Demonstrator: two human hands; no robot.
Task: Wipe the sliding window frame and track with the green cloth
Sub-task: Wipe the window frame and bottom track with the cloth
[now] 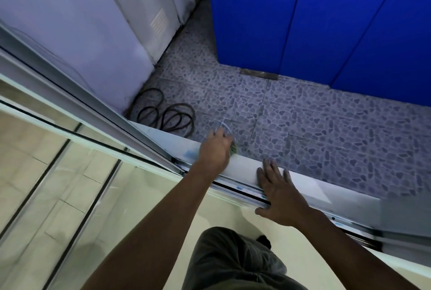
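The window's bottom track (235,185) runs diagonally from centre to lower right, with a white sill (242,168) on its outer side. My left hand (215,147) reaches over the sill and presses the green cloth (234,149) onto its outer edge; only a small scrap of cloth shows under the fingers. My right hand (281,193) lies flat with fingers spread across the sill and track, holding nothing. The sliding glass pane (70,173) and its metal frame (130,135) stand at the left.
Beyond the sill lies a pebble-patterned tile floor (314,126), far below. A coiled black cable (168,114) rests on it near a white cabinet (98,40). Blue panels (326,16) rise at the upper right. My legs in grey trousers (233,261) are at the bottom.
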